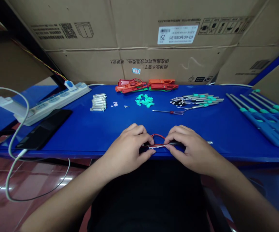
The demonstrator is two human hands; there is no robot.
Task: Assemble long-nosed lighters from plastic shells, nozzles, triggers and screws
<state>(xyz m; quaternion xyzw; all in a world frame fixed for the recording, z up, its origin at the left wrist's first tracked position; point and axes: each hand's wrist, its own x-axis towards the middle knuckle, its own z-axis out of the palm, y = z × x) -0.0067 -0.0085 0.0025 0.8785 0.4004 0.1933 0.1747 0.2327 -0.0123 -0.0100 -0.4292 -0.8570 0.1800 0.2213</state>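
Near the front edge of the blue table, my left hand is closed, thumb and fingers pinching one end of some thin red and white wires. My right hand pinches the other end of them. One red wire bows upward in a loop between the hands. A dark, slim piece lies within my right hand's grip, mostly covered by the fingers. Past that hand a silvery metal tip sticks out; whether it joins the dark piece is hidden. Something dark also shows at my left fingertips.
Behind my hands lie a screwdriver, green plastic pieces, red casings, orange casings, clear cylinders and wired metal tubes. Blue-handled tubes lie right. A phone and power strip sit left. Cardboard stands behind.
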